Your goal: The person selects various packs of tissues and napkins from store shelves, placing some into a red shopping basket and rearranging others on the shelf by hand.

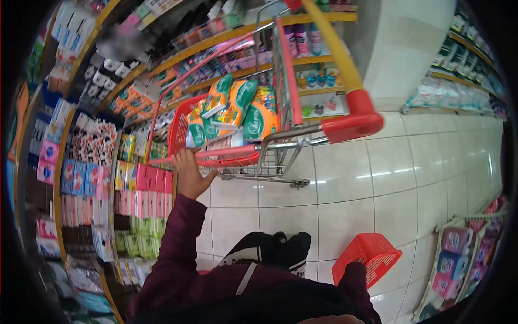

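My left hand (pixel 191 174) has its fingers over the near red rim of a metal shopping cart (pixel 232 156), with the thumb pointing out to the right. Inside the cart sits a red plastic basket (pixel 178 129) holding several orange, green and white packs (pixel 232 110). The cart's yellow push bar (pixel 337 46) with its red end piece slants across the upper middle. On the right, my dark purple sleeve reaches over a second red basket (pixel 372 251), which is tilted. My right hand is hidden by the sleeve, so its grip does not show.
Shelves (pixel 116 178) of tissue packs and boxes run along the left. Bottles and small colored containers fill the shelving (pixel 318 81) behind the cart. A white pillar (pixel 396 54) stands at the upper right. A rack of pouches (pixel 450 264) is at lower right. Pale tiles (pixel 345 178) cover the floor.
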The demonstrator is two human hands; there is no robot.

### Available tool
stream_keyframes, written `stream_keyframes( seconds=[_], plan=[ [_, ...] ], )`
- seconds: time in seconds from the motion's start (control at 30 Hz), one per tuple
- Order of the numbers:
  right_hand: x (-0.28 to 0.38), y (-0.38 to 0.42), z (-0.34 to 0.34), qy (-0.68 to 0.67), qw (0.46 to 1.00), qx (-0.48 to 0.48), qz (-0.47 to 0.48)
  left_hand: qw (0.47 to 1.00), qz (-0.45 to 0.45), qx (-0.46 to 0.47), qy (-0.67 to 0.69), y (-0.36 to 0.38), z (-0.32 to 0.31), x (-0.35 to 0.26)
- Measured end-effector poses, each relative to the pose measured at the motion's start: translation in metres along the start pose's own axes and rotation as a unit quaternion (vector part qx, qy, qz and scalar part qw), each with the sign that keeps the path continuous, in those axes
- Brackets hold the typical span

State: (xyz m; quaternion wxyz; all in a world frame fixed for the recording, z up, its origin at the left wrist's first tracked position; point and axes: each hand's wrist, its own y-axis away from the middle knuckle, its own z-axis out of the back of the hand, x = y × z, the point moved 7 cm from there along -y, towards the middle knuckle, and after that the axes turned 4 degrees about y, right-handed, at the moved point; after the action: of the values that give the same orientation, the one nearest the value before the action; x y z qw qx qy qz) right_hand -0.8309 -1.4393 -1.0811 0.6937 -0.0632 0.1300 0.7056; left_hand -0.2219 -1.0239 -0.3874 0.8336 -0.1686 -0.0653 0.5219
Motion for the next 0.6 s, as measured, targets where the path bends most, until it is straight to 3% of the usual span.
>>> stream_keyframes(
  seconds=[0.17,0.27,0.43,0.47,0.53,0.6],
  plan=[
    [-0.025,-0.078,-0.065,-0.095,0.992,0.044,0.075,0.998,-0.009,-0.066,0.002,0.003,-0.004,-0.005],
    [-0.03,-0.078,-0.071,-0.148,0.979,0.082,0.113,0.994,-0.017,-0.109,0.019,0.005,-0.003,-0.005],
    [-0.083,-0.039,0.001,-0.211,0.953,0.158,0.153,0.994,0.004,-0.103,0.031,0.005,0.005,0.0],
    [-0.092,-0.035,0.026,-0.221,0.947,0.171,0.16,0.996,0.016,-0.064,0.06,0.003,0.006,0.002],
    [-0.091,-0.063,0.062,-0.24,0.934,0.196,0.176,0.995,0.039,-0.035,0.087,0.004,0.02,0.006],
    [-0.044,-0.162,0.109,-0.255,0.922,0.219,0.193,0.989,0.04,0.02,0.144,0.009,0.027,0.011]
  ],
)
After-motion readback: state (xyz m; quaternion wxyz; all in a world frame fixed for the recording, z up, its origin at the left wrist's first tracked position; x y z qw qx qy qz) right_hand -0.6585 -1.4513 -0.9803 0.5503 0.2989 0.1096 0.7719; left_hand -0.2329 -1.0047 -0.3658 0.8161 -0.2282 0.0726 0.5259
